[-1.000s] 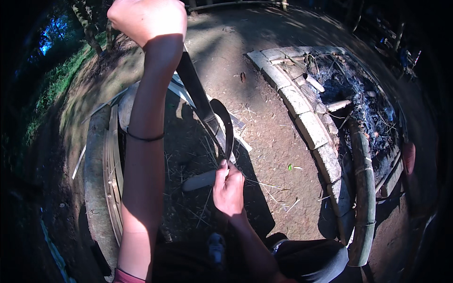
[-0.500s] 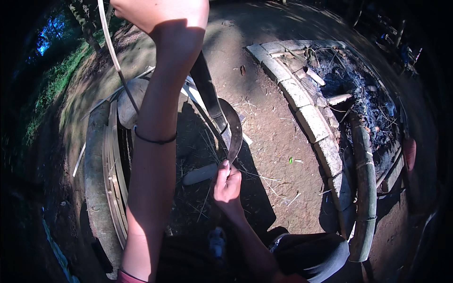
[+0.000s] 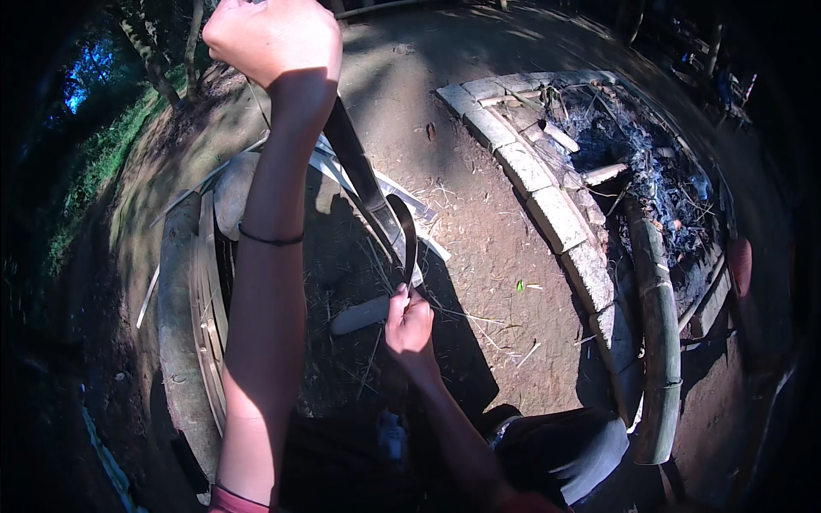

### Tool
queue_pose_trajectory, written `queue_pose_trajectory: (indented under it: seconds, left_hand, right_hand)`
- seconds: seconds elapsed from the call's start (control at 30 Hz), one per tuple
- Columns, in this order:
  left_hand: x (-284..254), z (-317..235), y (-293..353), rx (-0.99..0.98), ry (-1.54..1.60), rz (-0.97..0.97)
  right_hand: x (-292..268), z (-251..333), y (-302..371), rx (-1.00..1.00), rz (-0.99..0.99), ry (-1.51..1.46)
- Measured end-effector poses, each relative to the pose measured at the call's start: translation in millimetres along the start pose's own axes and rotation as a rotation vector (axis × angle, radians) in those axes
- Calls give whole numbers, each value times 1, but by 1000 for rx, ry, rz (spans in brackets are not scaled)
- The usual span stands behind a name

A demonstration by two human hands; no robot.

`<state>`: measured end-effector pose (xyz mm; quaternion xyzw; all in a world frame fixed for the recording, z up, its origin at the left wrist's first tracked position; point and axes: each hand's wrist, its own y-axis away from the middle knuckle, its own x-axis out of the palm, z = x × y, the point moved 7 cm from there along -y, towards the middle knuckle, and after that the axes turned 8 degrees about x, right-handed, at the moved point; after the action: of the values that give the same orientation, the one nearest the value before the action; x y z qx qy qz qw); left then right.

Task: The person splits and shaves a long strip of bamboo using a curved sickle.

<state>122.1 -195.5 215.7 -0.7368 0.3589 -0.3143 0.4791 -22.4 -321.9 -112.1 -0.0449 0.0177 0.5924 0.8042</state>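
Observation:
High on the left, my left hand [image 3: 278, 38] is closed in a fist around the upper part of a dark bamboo strip [image 3: 355, 162]; my wrist hides some of it. From there the strip slants down toward my right hand [image 3: 410, 329]. That hand is wrapped around the handle of a knife with a curved, dark blade [image 3: 409, 235]. The blade stands upright against the strip's lower, paler end, and its handle is mostly hidden by my fingers. Behind my left arm, pale split bamboo strips [image 3: 419, 205] lie on the ground.
At the right, a stone-block border [image 3: 552, 218] surrounds ash [image 3: 658, 162], with a thick bamboo pole [image 3: 657, 342] leaning across it. A log [image 3: 181, 316], long slats [image 3: 209, 299] and a rounded stone [image 3: 235, 192] lie at the left. A short wooden piece [image 3: 359, 316] rests near my right hand.
My left hand has shifted left, and the bamboo strip moved with it. The knife blade has turned and appears narrower. A thin pale strip beside my left hand now shows much less.

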Motion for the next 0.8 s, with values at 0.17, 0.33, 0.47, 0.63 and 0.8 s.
queue_pose_trajectory:
  seconds: [0.17,0.33,0.47,0.63,0.8]
  left_hand:
    - [-7,3,3,3,-8,-1]
    - [-2,3,6,6,-1,-11]
    - [12,-1,11,-9,46,-24]
    - [7,2,12,20,30,-15]
    - [6,-7,10,31,48,-8]
  right_hand:
    - [3,49,-1,136,158,-33]
    - [14,61,1,126,104,-32]
    - [4,-41,5,232,6,52]
    - [2,32,1,137,59,-9]
    - [18,18,6,84,23,-96]
